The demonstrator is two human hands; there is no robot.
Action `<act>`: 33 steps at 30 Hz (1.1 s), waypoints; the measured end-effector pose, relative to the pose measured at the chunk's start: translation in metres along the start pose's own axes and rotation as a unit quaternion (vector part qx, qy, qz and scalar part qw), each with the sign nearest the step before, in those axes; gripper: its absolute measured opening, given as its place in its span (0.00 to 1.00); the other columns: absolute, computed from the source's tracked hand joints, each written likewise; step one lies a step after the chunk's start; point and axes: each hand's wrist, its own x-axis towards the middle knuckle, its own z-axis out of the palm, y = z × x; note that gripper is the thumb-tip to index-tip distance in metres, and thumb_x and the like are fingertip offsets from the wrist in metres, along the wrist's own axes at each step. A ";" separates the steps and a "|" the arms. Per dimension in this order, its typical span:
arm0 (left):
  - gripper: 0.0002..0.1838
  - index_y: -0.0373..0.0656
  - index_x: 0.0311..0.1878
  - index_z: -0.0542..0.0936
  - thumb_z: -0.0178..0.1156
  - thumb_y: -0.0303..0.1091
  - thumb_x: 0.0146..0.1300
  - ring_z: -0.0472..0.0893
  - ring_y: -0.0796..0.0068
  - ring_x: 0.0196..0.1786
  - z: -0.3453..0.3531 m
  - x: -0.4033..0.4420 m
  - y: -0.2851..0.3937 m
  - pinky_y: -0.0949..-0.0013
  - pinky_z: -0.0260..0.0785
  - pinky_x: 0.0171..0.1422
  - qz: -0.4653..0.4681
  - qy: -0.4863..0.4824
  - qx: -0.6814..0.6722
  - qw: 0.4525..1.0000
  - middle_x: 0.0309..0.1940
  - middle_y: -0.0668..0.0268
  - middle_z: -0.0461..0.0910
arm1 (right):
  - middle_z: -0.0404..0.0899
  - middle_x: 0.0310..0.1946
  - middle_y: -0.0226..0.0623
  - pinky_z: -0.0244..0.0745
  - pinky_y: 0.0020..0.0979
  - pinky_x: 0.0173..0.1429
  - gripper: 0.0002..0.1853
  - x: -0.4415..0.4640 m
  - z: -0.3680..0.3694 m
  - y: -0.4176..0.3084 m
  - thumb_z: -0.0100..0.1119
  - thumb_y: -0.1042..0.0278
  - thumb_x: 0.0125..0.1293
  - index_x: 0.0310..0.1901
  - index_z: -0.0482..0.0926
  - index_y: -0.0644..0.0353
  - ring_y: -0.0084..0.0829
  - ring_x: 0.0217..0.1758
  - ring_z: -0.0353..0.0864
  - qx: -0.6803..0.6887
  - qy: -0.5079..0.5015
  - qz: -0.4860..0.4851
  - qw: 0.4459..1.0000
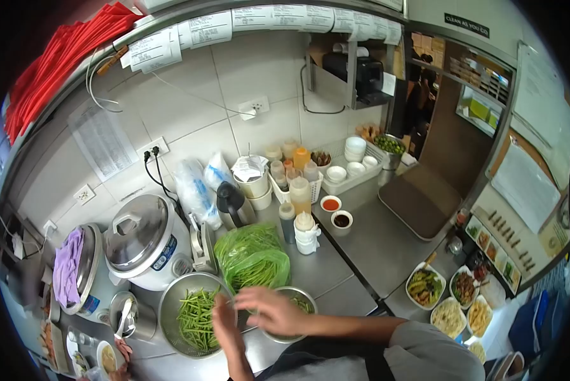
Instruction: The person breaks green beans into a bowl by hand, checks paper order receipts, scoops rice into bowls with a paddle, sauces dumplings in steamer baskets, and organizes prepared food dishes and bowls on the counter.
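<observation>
Cut green beans [199,319] lie in a wide steel bowl [169,330]. At the bowl's right edge my left hand [228,324] is raised, fingers stretched up and nothing visible in it. My right hand [273,311] reaches in from the right with its fingers apart, over the left part of a smaller steel bowl [288,335] that holds some green pieces. Just behind the hands sits a green plastic bag [252,254] full of long green beans.
Left are a rice cooker [146,235], a steel container [139,317] and another person's hand [120,368] by a small bowl. Sauce bottles [301,193], a flask [233,204] and sauce cups [342,220] stand behind. Filled dishes [426,286] and a brown tray [419,200] are right.
</observation>
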 end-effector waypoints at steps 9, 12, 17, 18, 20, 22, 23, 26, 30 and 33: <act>0.27 0.33 0.64 0.67 0.58 0.22 0.60 0.84 0.61 0.46 0.089 -0.054 0.054 0.64 0.78 0.47 -0.099 -0.181 -0.043 0.978 0.49 0.46 0.79 | 0.81 0.43 0.37 0.69 0.39 0.57 0.09 0.071 -0.220 0.116 0.65 0.66 0.52 0.35 0.81 0.58 0.40 0.52 0.77 -0.262 0.167 -0.033 0.950; 0.23 0.40 0.62 0.69 0.57 0.34 0.65 0.78 0.67 0.28 0.078 -0.045 0.024 0.68 0.76 0.35 -0.104 -0.107 0.079 0.986 0.33 0.60 0.80 | 0.81 0.30 0.36 0.73 0.33 0.41 0.08 0.137 -0.370 0.154 0.63 0.66 0.58 0.25 0.79 0.59 0.33 0.35 0.80 -0.249 0.344 0.050 0.904; 0.14 0.41 0.46 0.75 0.53 0.41 0.67 0.74 0.64 0.29 0.106 -0.055 0.001 0.63 0.69 0.34 -0.243 0.053 0.144 0.958 0.29 0.61 0.77 | 0.80 0.40 0.47 0.71 0.43 0.51 0.12 0.232 -0.572 0.213 0.48 0.62 0.66 0.45 0.78 0.57 0.48 0.46 0.78 -0.415 0.478 -0.010 0.774; 0.12 0.40 0.44 0.76 0.53 0.39 0.66 0.74 0.62 0.31 0.119 -0.058 0.001 0.61 0.69 0.37 -0.224 0.047 0.152 0.962 0.31 0.59 0.77 | 0.79 0.41 0.53 0.69 0.46 0.54 0.17 0.245 -0.598 0.229 0.48 0.60 0.65 0.52 0.74 0.57 0.53 0.47 0.77 -0.406 0.464 -0.032 0.787; 0.09 0.39 0.39 0.78 0.53 0.34 0.63 0.74 0.56 0.36 0.136 -0.062 -0.003 0.58 0.69 0.41 -0.186 0.031 0.169 0.968 0.33 0.55 0.76 | 0.75 0.49 0.61 0.67 0.47 0.60 0.26 0.266 -0.628 0.249 0.48 0.56 0.62 0.59 0.69 0.60 0.57 0.54 0.74 -0.428 0.417 0.059 0.800; 0.14 0.37 0.52 0.73 0.50 0.34 0.68 0.77 0.67 0.31 0.119 -0.064 -0.051 0.65 0.72 0.38 -0.157 0.014 0.031 0.987 0.31 0.59 0.78 | 0.74 0.50 0.62 0.67 0.44 0.61 0.28 0.281 -0.660 0.279 0.54 0.55 0.59 0.59 0.69 0.62 0.56 0.55 0.74 -0.415 0.396 0.116 0.811; 0.17 0.37 0.59 0.70 0.49 0.34 0.71 0.79 0.72 0.29 0.112 -0.063 -0.070 0.69 0.74 0.37 -0.140 0.003 -0.036 0.989 0.29 0.62 0.78 | 0.75 0.49 0.62 0.67 0.43 0.61 0.28 0.285 -0.664 0.284 0.56 0.56 0.58 0.58 0.69 0.64 0.55 0.55 0.74 -0.408 0.403 0.119 0.810; 0.18 0.38 0.61 0.68 0.50 0.34 0.71 0.80 0.69 0.34 0.119 -0.069 -0.069 0.67 0.73 0.43 -0.135 -0.014 -0.025 0.990 0.34 0.59 0.79 | 0.77 0.48 0.52 0.70 0.35 0.57 0.24 0.266 -0.644 0.263 0.62 0.67 0.58 0.56 0.70 0.63 0.42 0.53 0.77 -0.199 0.538 0.047 0.817; 0.20 0.38 0.62 0.69 0.51 0.36 0.70 0.78 0.76 0.37 0.147 -0.066 -0.033 0.73 0.72 0.45 -0.181 -0.031 -0.016 0.983 0.35 0.64 0.78 | 0.73 0.53 0.40 0.67 0.28 0.58 0.20 0.197 -0.569 0.229 0.59 0.75 0.63 0.57 0.69 0.64 0.29 0.54 0.73 0.058 0.538 -0.086 0.837; 0.25 0.39 0.66 0.65 0.52 0.39 0.70 0.78 0.73 0.44 0.170 -0.049 -0.003 0.70 0.72 0.50 -0.200 -0.099 0.010 0.975 0.41 0.63 0.77 | 0.67 0.58 0.36 0.65 0.26 0.60 0.23 0.140 -0.448 0.166 0.57 0.80 0.61 0.59 0.66 0.66 0.25 0.57 0.69 0.114 0.396 -0.047 0.910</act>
